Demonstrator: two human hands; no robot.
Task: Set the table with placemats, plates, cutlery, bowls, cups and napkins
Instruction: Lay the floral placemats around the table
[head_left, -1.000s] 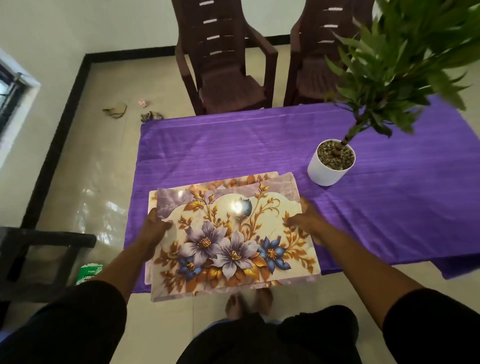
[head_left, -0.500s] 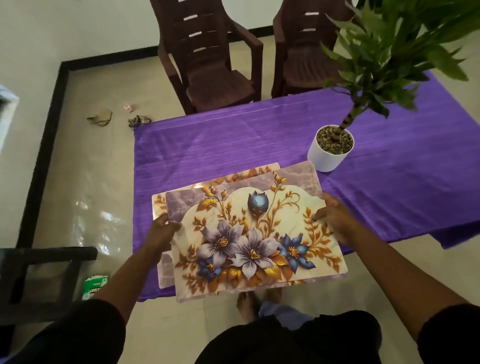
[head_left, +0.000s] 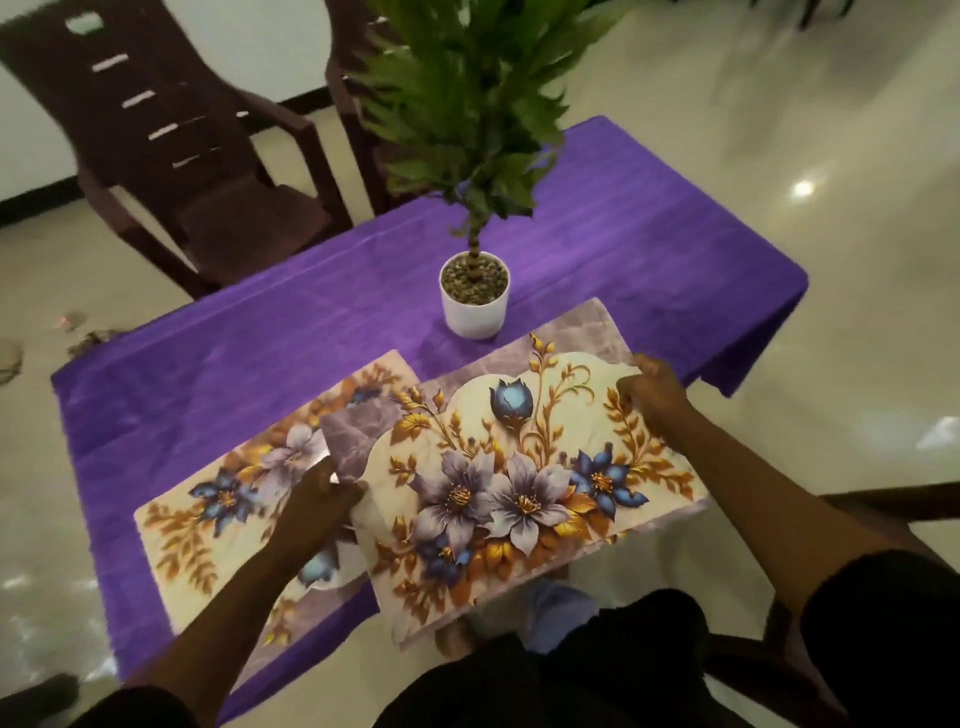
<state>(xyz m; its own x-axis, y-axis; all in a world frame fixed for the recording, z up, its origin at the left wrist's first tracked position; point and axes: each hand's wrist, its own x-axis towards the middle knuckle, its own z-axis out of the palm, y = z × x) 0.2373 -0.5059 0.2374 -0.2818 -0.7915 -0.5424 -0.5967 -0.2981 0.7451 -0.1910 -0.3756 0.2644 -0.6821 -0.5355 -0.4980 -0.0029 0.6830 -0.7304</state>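
I hold a floral placemat (head_left: 519, 483), cream with purple and blue flowers, above the near edge of the purple-clothed table (head_left: 260, 343). My left hand (head_left: 322, 493) pinches its left edge and my right hand (head_left: 652, 392) grips its far right corner. A second floral placemat (head_left: 218, 499) lies flat on the cloth at the near left, partly under the held one and my left forearm. Whether more mats are stacked under the held one is hidden.
A white pot with a tall green plant (head_left: 474, 299) stands mid-table just beyond the held placemat. Two dark brown plastic chairs (head_left: 176, 171) stand at the far side. Another dark chair (head_left: 883, 519) is at my right. Small litter lies on the tiled floor at left.
The top placemat has been shifted to the right, off the one beneath, which now lies uncovered on the cloth at left. My view has swung right around the table.
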